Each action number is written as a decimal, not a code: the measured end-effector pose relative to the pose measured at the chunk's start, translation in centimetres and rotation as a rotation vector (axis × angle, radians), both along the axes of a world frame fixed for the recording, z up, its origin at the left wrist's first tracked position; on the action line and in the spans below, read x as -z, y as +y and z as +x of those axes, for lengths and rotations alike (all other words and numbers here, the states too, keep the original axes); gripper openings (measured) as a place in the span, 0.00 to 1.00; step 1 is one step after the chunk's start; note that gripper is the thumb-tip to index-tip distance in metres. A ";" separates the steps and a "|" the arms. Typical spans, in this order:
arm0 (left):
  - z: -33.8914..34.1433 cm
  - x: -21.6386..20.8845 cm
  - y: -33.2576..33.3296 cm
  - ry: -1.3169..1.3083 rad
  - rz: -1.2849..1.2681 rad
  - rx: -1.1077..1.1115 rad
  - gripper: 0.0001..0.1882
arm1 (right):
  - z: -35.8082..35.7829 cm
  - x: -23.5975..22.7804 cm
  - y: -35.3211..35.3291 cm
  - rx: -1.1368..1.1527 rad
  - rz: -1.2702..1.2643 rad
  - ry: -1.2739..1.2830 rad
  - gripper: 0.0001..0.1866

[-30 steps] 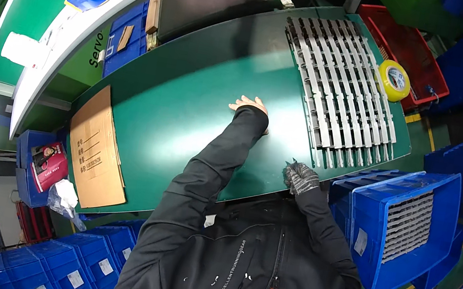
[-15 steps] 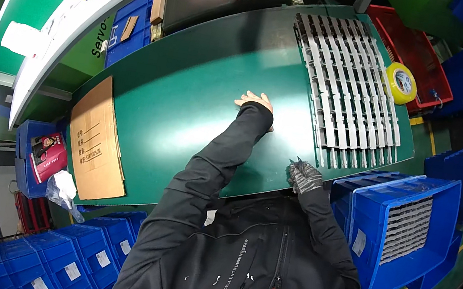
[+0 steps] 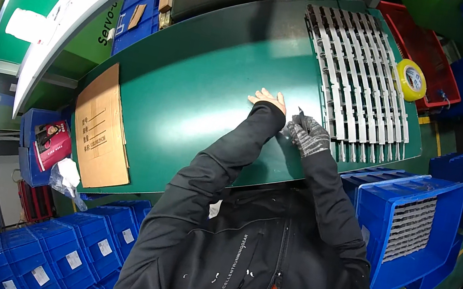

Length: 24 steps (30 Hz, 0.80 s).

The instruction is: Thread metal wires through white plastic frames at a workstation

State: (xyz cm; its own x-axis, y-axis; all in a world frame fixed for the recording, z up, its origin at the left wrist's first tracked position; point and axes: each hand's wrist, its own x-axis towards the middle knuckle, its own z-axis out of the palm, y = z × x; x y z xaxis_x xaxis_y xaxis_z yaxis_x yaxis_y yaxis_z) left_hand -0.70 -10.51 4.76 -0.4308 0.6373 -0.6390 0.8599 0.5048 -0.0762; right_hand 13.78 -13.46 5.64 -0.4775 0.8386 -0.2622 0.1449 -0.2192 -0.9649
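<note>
My left hand (image 3: 270,98), bare, lies on the green tabletop (image 3: 203,91) with its fingers stretched out and a little apart, holding nothing that shows. Close to its right is my right hand (image 3: 310,137) in a grey knitted glove, fingers closed together. A small dark pointed tip (image 3: 300,112) sticks out past those fingers; its kind is too small to tell. Right of both hands lie several rows of light grey slotted strips (image 3: 354,85), set side by side on the table.
A yellow tape roll (image 3: 411,81) stands by the strips, with a red bin (image 3: 423,60) behind. At my right, a blue crate (image 3: 421,237) holds more grey strips. Flat cardboard (image 3: 100,129) covers the table's left end. Stacked blue crates (image 3: 60,250) stand at lower left.
My right hand has moved forward from the table's near edge, close beside my left hand. My left hand has shifted slightly right. The view has also shifted slightly.
</note>
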 end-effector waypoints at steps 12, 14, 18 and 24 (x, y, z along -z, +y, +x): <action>-0.2 0.2 0.0 -0.030 -0.013 0.052 0.29 | -1.9 -4.2 1.1 -0.150 -0.557 -0.013 0.11; -0.1 0.8 0.1 -0.011 -0.004 0.047 0.30 | -1.7 -4.3 1.0 -0.136 -0.690 0.132 0.10; 0.1 3.0 1.1 0.002 -0.011 0.027 0.31 | -1.9 -3.9 2.3 -0.203 -0.198 -0.182 0.09; -1.4 5.9 1.6 0.096 0.035 -0.057 0.34 | -5.4 -9.5 -0.7 -0.355 1.315 -0.439 0.12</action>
State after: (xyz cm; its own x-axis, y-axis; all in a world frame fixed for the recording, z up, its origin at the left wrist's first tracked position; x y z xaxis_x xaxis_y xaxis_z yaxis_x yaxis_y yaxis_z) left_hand -2.11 -8.88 -1.15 -0.5251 0.6316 -0.5704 0.8194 0.5563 -0.1384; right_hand 8.37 -14.13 15.19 -0.7951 0.4385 0.4190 0.3358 0.8935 -0.2980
